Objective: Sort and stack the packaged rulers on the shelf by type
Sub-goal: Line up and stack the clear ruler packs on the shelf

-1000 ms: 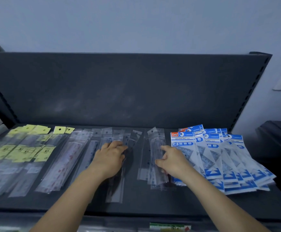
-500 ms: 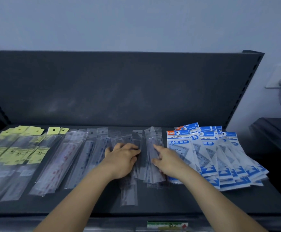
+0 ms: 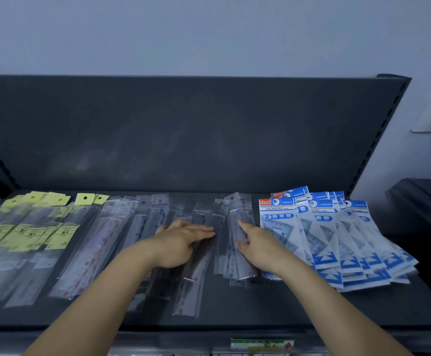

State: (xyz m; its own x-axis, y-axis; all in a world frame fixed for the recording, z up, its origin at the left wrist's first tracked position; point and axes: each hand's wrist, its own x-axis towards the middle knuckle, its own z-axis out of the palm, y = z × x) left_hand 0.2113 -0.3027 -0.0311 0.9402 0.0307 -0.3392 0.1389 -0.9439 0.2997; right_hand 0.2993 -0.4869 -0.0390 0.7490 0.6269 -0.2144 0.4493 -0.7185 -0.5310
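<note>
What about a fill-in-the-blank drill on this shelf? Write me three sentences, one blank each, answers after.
1. The packs with yellow header cards lie at the shelf's ____ end.
2. The blue-and-white packs are printed with the word ____.
3. Both hands, left hand and right hand, rest on ____ ruler sleeves.

Answers: left; GEOMETRIC; clear

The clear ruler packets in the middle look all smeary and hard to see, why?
In the head view the light is dim and bluish, so the clear ruler packets nearly vanish against the dark shelf, showing only faint shine. The left hand is slightly blurred. The wide lens bends the shelf's edges. The blue-and-white packs and yellow-labelled packs read more clearly.
</note>
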